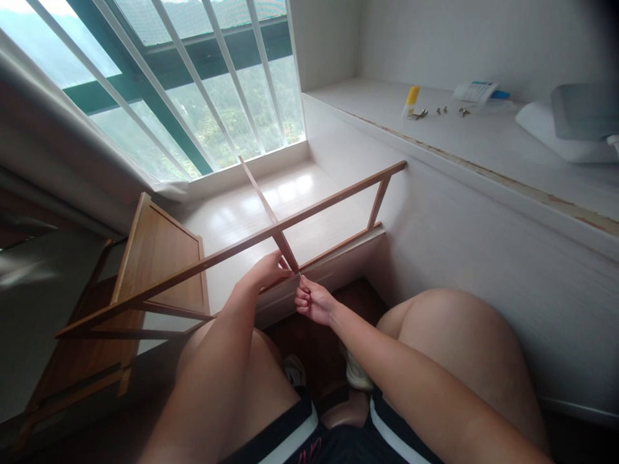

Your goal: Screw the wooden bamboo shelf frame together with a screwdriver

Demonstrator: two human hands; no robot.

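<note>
A wooden frame with long rails and short crossbars stands tilted in front of me, partly over the pale ledge. My left hand is closed about the lower end of its middle crossbar, with the fingers at the joint and partly hidden. Just right of that joint, my right hand pinches a thin metal rod between thumb and fingers. The rod's tip meets the crossbar's end; most of it is hidden in the fist.
A slatted wooden panel leans at the left by the curtain. On the right shelf lie a yellow-capped tube, several small metal screws, a white tube and a grey box. A barred window is behind.
</note>
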